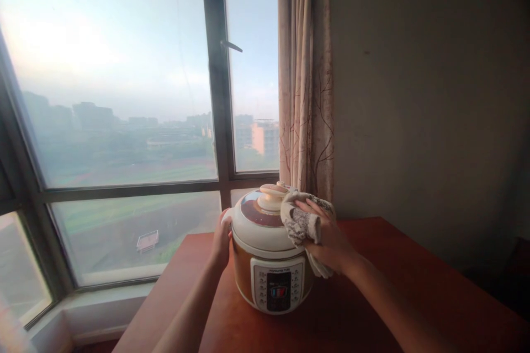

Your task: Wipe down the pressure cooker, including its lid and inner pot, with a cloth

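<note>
An electric pressure cooker [244,273] with a white lid, brown body and front control panel [278,287] stands upright, its lid on. At its left side my left hand [221,240] is closed around the white side handle, the fingers partly hidden behind it. My right hand [327,237] presses a patterned grey and white cloth [300,220] against the right part of the lid. The cloth is bunched under the fingers and hangs down the cooker's right side. Beside the cloth rises the round lid knob [273,193].
The cooker rests on a reddish-brown table [385,292]. A large window [124,121] with a dark frame is on the left, its handle [232,46] upright of the sill. A beige curtain [302,77] hangs behind the table, beside a grey wall [422,94].
</note>
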Tool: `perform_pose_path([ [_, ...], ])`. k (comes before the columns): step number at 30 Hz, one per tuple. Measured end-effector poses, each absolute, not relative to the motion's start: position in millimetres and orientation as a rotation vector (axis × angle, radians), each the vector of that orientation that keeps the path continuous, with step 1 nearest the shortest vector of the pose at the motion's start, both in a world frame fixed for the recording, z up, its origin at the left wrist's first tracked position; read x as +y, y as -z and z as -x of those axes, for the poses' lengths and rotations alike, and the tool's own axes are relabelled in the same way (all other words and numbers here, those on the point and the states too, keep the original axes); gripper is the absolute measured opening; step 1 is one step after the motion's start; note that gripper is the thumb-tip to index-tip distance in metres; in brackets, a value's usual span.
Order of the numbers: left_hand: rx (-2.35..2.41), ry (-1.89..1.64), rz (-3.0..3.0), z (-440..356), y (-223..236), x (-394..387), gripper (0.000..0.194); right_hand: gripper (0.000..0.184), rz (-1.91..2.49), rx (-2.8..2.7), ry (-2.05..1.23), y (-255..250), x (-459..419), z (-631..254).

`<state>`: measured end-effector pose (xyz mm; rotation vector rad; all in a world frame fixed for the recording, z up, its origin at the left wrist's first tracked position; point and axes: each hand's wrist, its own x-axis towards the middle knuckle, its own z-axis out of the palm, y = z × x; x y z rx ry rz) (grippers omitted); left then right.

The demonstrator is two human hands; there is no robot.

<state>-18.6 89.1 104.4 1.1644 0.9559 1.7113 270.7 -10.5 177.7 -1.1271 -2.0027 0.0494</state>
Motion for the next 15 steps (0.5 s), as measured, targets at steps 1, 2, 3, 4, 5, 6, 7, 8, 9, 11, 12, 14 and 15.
perform_pose_path([
  [1,0.942,-1.705,-1.152,18.5,-104.5,89.2,0.047,0.069,1.132,-1.989,-0.054,-177.3,-5.5,-272.5],
  [2,0.94,-1.706,-1.147,18.2,-104.9,88.9,0.047,0.067,1.135,-1.974,-0.057,-177.0,0.4,-274.7],
  [3,0.941,-1.709,-1.148,17.7,-105.6,88.4,0.047,0.065,1.134,-1.959,-0.059,-177.0,7.1,-277.2],
  [4,0.943,-1.715,-1.15,17.3,-106.5,87.7,0.047,0.062,1.129,-1.945,-0.063,-177.4,14.3,-279.7],
  [5,0.947,-1.72,-1.154,16.8,-107.4,87.0,0.048,0.058,1.12,-1.933,-0.07,-178.5,21.9,-282.3],
  [6,0.949,-1.717,-1.162,16.3,-108.2,86.3,0.049,0.054,1.104,-1.925,-0.082,-180.4,29.4,-284.7],
  [7,0.947,-1.71,-1.173,15.9,-108.7,85.8,0.051,0.05,1.081,-1.921,-0.1,-182.8,36.6,-286.9],
  [8,0.94,-1.697,-1.184,15.5,-109.0,85.5,0.052,0.047,1.059,-1.921,-0.125,-185.9,43.2,-288.6],
  [9,0.932,-1.686,-1.194,15.1,-109.1,85.4,0.052,0.045,1.042,-1.921,-0.149,-189.2,49.1,-289.9],
  [11,0.921,-1.689,-1.208,14.1,-108.9,85.8,0.053,0.042,1.034,-1.925,-0.189,-195.8,58.5,-291.1],
  [12,0.921,-1.705,-1.21,13.6,-108.6,86.1,0.054,0.04,1.042,-1.927,-0.2,-198.7,62.0,-290.9],
  [14,0.935,-1.737,-1.211,12.5,-108.0,87.0,0.056,0.036,1.066,-1.93,-0.199,-203.2,66.6,-289.1],
  [15,0.944,-1.75,-1.212,12.1,-107.6,87.5,0.057,0.035,1.08,-1.923,-0.185,-204.6,67.5,-287.4],
])
